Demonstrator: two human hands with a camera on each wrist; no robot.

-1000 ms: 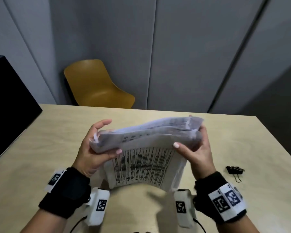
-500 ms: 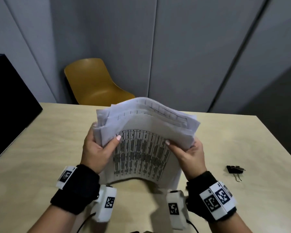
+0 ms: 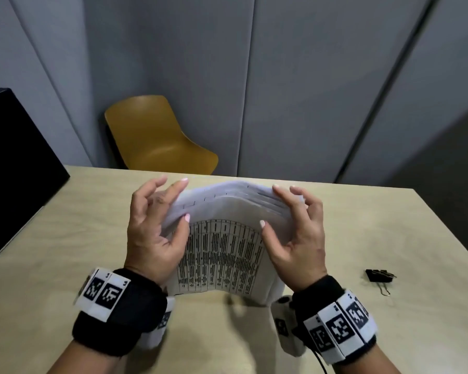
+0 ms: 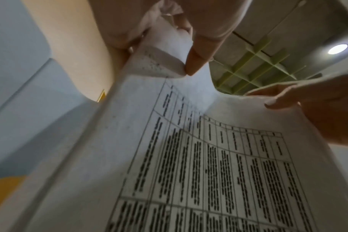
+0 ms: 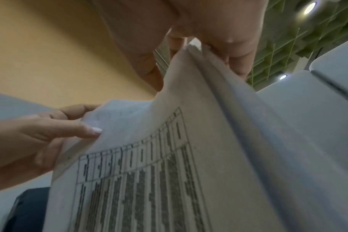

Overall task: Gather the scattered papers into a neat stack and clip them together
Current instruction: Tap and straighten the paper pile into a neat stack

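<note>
A stack of white papers (image 3: 222, 255) with a printed table on its front sheet stands upright on its lower edge on the tabletop and bows toward me. My left hand (image 3: 173, 203) pinches the stack's upper left edge, thumb in front and fingers behind. At the upper right edge my right hand (image 3: 281, 209) pinches it the same way. The sheets' top edges are fanned and uneven. In the left wrist view my thumb (image 4: 197, 59) presses on the papers (image 4: 189, 157). The right wrist view shows the papers (image 5: 169, 172) and my left hand (image 5: 60, 130). A black binder clip (image 3: 380, 276) lies on the table to the right of my right hand.
The light wooden table (image 3: 65, 238) ends at the back before a grey panel wall. A yellow chair (image 3: 160, 136) stands behind the table's far edge. A black block (image 3: 11, 163) sits at the table's left side.
The top of the stack, bent over toward me a second ago, now stands up. Both hands have slid up to the upper corners, and their fingers have spread more loosely.
</note>
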